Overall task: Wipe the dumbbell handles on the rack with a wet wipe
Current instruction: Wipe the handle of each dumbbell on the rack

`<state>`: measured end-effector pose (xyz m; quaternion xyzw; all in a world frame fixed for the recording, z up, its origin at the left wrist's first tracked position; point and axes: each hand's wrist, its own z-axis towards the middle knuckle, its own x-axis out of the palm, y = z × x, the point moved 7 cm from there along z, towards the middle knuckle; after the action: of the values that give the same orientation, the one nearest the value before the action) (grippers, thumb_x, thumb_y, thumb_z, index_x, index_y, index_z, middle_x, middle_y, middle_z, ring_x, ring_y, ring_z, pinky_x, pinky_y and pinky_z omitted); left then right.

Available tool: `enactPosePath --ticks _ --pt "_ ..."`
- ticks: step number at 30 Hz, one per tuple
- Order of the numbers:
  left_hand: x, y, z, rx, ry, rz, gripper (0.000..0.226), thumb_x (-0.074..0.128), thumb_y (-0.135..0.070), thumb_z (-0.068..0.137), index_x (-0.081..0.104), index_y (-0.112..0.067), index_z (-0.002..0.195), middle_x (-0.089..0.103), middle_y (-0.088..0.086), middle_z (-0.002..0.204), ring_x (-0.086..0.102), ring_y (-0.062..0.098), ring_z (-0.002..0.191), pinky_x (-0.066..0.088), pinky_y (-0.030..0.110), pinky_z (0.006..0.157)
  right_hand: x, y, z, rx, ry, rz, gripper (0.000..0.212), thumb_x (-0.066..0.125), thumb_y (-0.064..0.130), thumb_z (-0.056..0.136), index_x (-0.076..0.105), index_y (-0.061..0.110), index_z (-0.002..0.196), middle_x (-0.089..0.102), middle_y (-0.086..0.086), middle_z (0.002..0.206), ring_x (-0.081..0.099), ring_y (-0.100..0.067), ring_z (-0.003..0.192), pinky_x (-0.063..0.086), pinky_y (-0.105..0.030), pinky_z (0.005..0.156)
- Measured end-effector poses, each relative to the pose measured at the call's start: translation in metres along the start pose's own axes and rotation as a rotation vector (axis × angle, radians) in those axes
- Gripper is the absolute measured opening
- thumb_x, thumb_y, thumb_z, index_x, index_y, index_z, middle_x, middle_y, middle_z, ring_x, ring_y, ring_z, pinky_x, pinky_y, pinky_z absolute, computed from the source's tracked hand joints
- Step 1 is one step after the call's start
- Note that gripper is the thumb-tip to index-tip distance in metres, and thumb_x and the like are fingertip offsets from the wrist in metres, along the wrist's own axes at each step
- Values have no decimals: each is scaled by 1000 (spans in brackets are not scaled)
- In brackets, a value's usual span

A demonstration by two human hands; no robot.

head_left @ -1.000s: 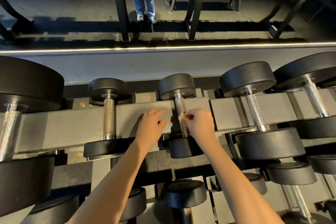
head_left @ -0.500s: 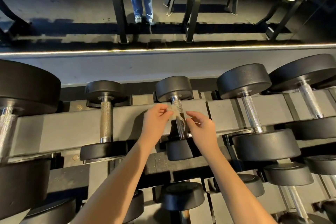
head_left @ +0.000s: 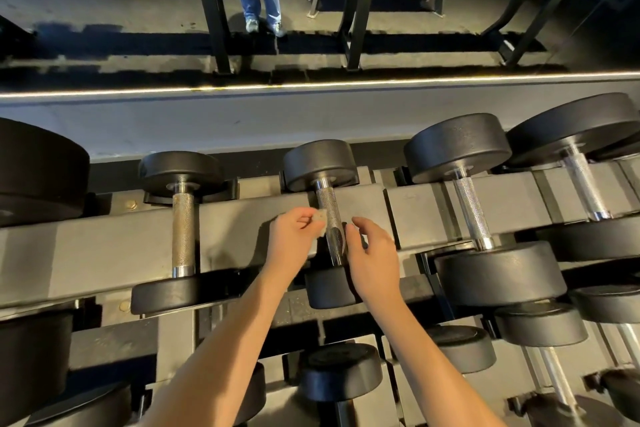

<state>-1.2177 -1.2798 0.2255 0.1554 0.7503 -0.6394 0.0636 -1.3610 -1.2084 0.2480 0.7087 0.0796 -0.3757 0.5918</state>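
Fingers [head_left: 300, 217] of the left hand [head_left: 292, 241] are pinched on the wipe [head_left: 320, 220], held just left of the handle [head_left: 328, 206] of the middle dumbbell [head_left: 320, 163], which lies across the rack [head_left: 104, 246]. Just right of that handle is the right hand [head_left: 375, 255], its fingers loosely curled and holding nothing. Whether they touch the steel cannot be told.

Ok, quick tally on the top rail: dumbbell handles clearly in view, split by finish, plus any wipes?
dull brownish handle: 1
bright chrome handles: 3
wet wipe, pinched in the left hand: 1
Total: 5
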Motion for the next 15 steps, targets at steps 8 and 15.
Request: enactPosePath --ticks 8,15 --pt "-11 -24 25 85 -171 4 12 66 -18 88 69 -16 100 66 -12 83 61 -7 77 49 10 74 -1 -2 -2 7 -28 47 31 45 32 97 61 16 118 64 4 109 55 -9 106 46 -28 90" --pt "4 -9 -11 122 -76 127 11 69 -24 85 73 -19 94 67 -7 88 64 8 83 54 38 82 -1 -5 -1 12 -40 70 32 45 32 97 63 14 117 65 3 107 57 -10 103 47 -28 89"
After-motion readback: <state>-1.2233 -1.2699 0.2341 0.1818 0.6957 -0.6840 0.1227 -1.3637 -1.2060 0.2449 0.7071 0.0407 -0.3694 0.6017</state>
